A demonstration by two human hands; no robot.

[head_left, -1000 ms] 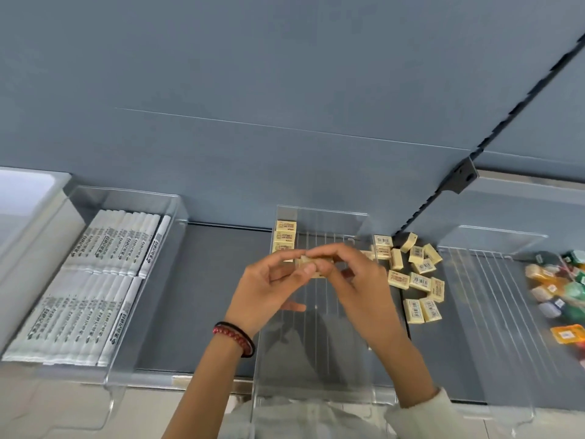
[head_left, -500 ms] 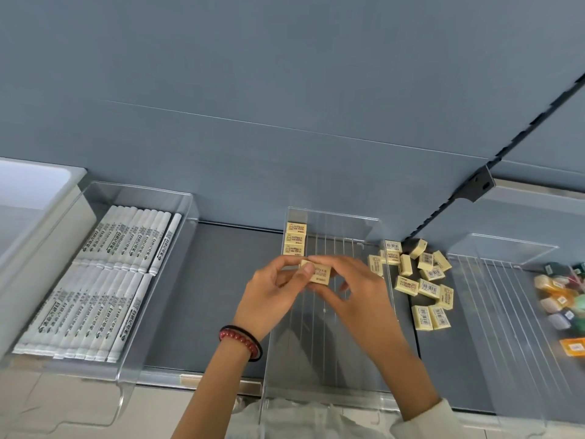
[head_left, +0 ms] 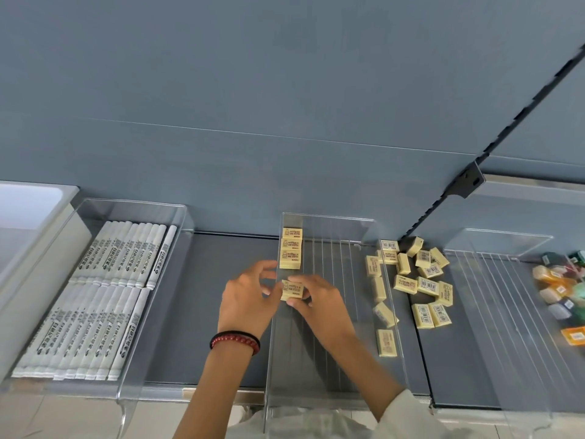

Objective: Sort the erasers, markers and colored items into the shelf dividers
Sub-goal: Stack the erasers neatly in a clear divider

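On grey shelf (head_left: 221, 312), clear dividers (head_left: 332, 226), blue wall (head_left: 285, 90)

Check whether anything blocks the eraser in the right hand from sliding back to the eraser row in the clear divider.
Nothing visible does. The right hand pinches the eraser in the left lane of the clear divider, directly in front of the eraser row. Only a short bare strip of lane lies between them.

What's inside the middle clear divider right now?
Inside the divider: a row of yellow erasers along the back left, plus one eraser pinched by the right hand, which hides the floor beneath. Whether the erasers by the right wall lie inside is unclear.
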